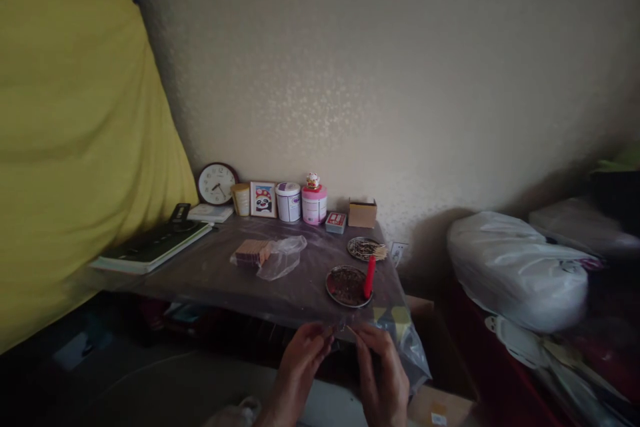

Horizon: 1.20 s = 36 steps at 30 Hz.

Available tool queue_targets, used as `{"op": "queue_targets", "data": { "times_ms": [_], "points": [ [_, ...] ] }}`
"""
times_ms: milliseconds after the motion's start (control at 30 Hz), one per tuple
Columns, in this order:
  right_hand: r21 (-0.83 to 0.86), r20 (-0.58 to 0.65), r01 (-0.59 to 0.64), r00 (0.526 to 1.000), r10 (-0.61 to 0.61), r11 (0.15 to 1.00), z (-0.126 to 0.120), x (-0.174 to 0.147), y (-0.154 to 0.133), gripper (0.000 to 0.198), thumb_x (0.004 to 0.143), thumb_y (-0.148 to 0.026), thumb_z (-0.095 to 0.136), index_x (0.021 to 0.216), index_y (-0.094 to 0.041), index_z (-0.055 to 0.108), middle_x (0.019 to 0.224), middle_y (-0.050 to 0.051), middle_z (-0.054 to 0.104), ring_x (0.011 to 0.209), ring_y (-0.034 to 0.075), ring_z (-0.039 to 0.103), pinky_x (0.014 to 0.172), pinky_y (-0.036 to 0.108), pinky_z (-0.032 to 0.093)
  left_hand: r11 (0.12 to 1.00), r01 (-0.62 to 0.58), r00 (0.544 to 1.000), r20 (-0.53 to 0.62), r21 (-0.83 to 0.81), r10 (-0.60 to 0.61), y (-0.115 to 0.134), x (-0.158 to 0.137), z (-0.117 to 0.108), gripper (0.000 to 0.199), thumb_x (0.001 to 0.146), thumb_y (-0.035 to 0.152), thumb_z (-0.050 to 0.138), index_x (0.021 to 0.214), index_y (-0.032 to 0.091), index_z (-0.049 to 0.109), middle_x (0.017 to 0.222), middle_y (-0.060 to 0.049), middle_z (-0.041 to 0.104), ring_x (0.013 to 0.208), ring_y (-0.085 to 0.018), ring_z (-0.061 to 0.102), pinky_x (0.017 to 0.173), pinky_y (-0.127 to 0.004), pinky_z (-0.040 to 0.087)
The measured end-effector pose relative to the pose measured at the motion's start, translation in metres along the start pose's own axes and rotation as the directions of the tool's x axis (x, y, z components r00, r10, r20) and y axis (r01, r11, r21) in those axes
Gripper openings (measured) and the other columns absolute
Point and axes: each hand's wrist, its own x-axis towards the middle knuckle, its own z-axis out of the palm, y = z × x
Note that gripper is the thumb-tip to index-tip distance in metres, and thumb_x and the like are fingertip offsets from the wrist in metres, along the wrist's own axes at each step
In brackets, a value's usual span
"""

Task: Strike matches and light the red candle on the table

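Both my hands are raised at the near edge of the table, close together but apart. My right hand (381, 363) pinches a thin pale matchstick (351, 330), whose tip points toward the left hand. The fingers of my left hand (305, 357) are closed; whatever they hold is too dark and small to make out. Just beyond them, a red candle (370, 278) stands upright at the right side of a round metal plate (336, 297) covered in dark residue. Behind it, a second metal plate (353, 255) bears several matchsticks (377, 252), some dark.
A stack of small boxes (251, 251) lies beside crumpled clear plastic (284, 257). Along the wall stand a clock (218, 184), a panda picture (263, 200), tins (289, 203) and an open cardboard box (363, 214). A book (155, 245) lies left; a white bag (515, 270) sits right.
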Motion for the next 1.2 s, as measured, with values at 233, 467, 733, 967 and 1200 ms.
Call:
{"op": "queue_targets", "data": {
  "times_ms": [233, 467, 733, 967, 1200],
  "points": [
    [-0.147, 0.090, -0.069, 0.992, 0.083, 0.987, 0.007, -0.009, 0.045, 0.020, 0.090, -0.027, 0.043, 0.085, -0.021, 0.062, 0.079, 0.005, 0.069, 0.073, 0.018, 0.066, 0.066, 0.029, 0.053, 1.000, -0.003, 0.999, 0.033, 0.001, 0.003, 0.011, -0.006, 0.007, 0.024, 0.071, 0.030, 0.069, 0.092, 0.017, 0.066, 0.102, -0.011, 0.069, 0.100, -0.023, 0.059, 0.094, -0.037, 0.039],
    [-0.085, -0.050, -0.286, 0.958, 0.282, 0.955, -0.006, 0.003, 0.048, 0.020, 0.087, -0.037, 0.051, 0.086, -0.021, 0.061, 0.087, 0.005, 0.069, 0.082, 0.020, 0.065, 0.076, 0.030, 0.051, 0.999, 0.022, 0.999, -0.035, 0.033, -0.021, 0.016, -0.003, -0.013, 0.027, 0.069, 0.033, 0.070, 0.091, 0.018, 0.066, 0.106, -0.011, 0.069, 0.102, -0.024, 0.059, 0.095, -0.038, 0.038],
    [0.015, 0.001, -0.214, 0.977, 0.214, 0.977, 0.002, 0.000, 0.017, 0.012, 0.087, -0.026, 0.052, 0.091, -0.022, 0.062, 0.086, 0.002, 0.070, 0.080, 0.017, 0.066, 0.072, 0.025, 0.052, 1.000, -0.012, 1.000, 0.019, 0.010, 0.012, 0.009, -0.003, -0.013, 0.022, 0.074, 0.029, 0.066, 0.094, 0.020, 0.065, 0.101, -0.007, 0.068, 0.101, -0.022, 0.059, 0.094, -0.036, 0.040],
    [0.000, 0.113, 0.029, 0.993, -0.029, 1.000, 0.004, 0.002, -0.004, 0.019, 0.086, -0.013, 0.050, 0.098, -0.024, 0.060, 0.090, 0.004, 0.068, 0.083, 0.016, 0.065, 0.074, 0.026, 0.053, 0.999, -0.044, 0.998, 0.054, -0.026, 0.045, 0.005, -0.002, -0.003, 0.021, 0.073, 0.026, 0.066, 0.093, 0.019, 0.066, 0.097, -0.006, 0.067, 0.096, -0.021, 0.059, 0.090, -0.035, 0.042],
    [-0.047, 0.158, -0.008, 0.987, 0.016, 0.999, 0.009, -0.007, 0.020, 0.014, 0.087, -0.026, 0.050, 0.087, -0.024, 0.064, 0.085, 0.005, 0.069, 0.080, 0.019, 0.066, 0.070, 0.031, 0.053, 0.996, -0.062, 0.997, -0.038, 0.061, 0.065, 0.010, -0.001, 0.006, 0.026, 0.063, 0.030, 0.075, 0.085, 0.018, 0.066, 0.087, -0.006, 0.069, 0.087, -0.023, 0.062, 0.084, -0.037, 0.043]
  ]
}}
